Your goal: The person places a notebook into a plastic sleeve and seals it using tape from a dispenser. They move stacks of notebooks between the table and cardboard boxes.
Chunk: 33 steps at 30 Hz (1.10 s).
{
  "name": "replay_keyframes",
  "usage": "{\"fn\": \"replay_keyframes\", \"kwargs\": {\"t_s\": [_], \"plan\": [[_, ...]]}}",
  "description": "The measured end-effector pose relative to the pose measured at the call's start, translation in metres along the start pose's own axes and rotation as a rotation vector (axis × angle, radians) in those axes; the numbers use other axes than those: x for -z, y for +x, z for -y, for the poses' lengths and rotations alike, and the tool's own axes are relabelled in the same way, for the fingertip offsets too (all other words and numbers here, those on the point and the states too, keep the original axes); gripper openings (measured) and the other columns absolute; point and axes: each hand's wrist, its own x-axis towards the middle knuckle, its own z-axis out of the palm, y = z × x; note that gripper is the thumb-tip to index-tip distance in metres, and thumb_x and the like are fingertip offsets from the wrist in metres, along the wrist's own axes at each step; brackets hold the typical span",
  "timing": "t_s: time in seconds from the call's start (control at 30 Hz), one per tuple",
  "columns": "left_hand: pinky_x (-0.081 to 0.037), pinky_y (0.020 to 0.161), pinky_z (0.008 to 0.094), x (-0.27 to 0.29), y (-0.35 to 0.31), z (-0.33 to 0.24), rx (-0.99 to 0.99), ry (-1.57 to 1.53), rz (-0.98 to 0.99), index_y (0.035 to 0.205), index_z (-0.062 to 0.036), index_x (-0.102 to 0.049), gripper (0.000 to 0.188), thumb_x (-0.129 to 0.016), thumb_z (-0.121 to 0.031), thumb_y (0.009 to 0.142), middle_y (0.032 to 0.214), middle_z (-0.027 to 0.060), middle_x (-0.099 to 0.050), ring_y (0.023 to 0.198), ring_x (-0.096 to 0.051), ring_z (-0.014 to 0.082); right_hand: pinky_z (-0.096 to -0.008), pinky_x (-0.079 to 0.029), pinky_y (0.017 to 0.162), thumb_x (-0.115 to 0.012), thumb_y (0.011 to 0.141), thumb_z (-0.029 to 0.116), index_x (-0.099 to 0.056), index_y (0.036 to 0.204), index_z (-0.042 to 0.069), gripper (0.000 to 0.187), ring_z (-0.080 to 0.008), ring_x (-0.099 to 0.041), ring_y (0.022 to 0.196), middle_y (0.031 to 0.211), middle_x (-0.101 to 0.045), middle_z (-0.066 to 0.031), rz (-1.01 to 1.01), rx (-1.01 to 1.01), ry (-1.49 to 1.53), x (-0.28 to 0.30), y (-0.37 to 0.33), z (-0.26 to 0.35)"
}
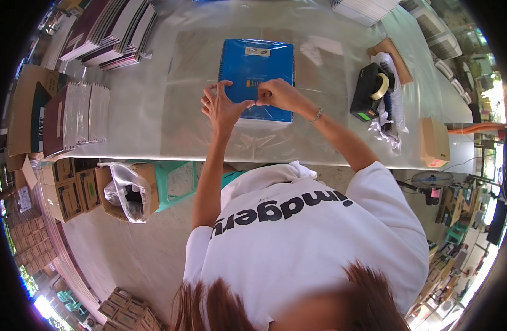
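A blue spiral notebook (270, 63) in a clear, shiny plastic wrapper lies flat on the table in front of me. The wrapper's loose end (264, 124) reaches past the notebook's near edge. My left hand (223, 108) rests over the near left corner with its fingers spread, the thumb stretched toward the right fingertips. Over the near half of the cover, my right hand (278, 95) is closed in a pinch. What lies between its fingertips is too small to make out. Both thumbs nearly meet above the notebook.
A black tape dispenser (365, 91) with a yellowish roll stands to the right, beside crumpled plastic (390, 129). Stacks of maroon spiral notebooks (96, 33) and wrapped notebooks (82, 116) fill the left side. A small cardboard box (434, 142) sits near the right front edge of the table (137, 149).
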Motion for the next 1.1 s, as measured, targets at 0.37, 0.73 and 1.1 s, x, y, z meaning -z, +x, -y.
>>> {"fn": "replay_keyframes", "kwargs": {"t_s": [0.37, 0.73, 1.1], "plan": [[-0.018, 0.108, 0.0577, -0.009, -0.063, 0.030, -0.651, 0.425, -0.123, 0.138, -0.0313, -0.043, 0.062, -0.068, -0.034, 0.081, 0.151, -0.0039, -0.026, 0.141, -0.017, 0.0244, -0.0359, -0.046, 0.056, -0.080, 0.069, 0.027, -0.060, 0.065, 0.001, 0.032, -0.0263, -0.063, 0.059, 0.065, -0.064, -0.0127, -0.001, -0.217, -0.147, 0.019, 0.002, 0.014], [-0.024, 0.107, 0.0560, 0.001, -0.109, 0.030, 0.041, -0.569, -0.086, 0.135, -0.0121, -0.040, 0.065, -0.064, -0.044, 0.084, 0.139, 0.0135, -0.036, 0.133, -0.029, 0.0328, -0.0406, -0.046, 0.068, -0.059, 0.090, 0.031, -0.062, 0.086, 0.005, 0.026, -0.0282, -0.063, 0.082, 0.090, -0.067, -0.0118, -0.703, 0.185, -0.417, 0.070, 0.047, -0.069], [-0.014, 0.111, 0.0592, -0.005, -0.072, 0.002, 0.767, -2.289, 0.536, 0.143, -0.0033, -0.019, 0.105, -0.050, -0.077, 0.074, 0.137, 0.0216, -0.031, 0.132, -0.024, 0.0426, -0.0351, -0.017, 0.114, -0.035, 0.091, 0.064, -0.033, 0.144, 0.009, 0.076, -0.0232, -0.024, 0.139, 0.149, -0.031, -0.0103, 0.329, -0.257, -0.200, 0.104, 0.128, -0.050]]}}
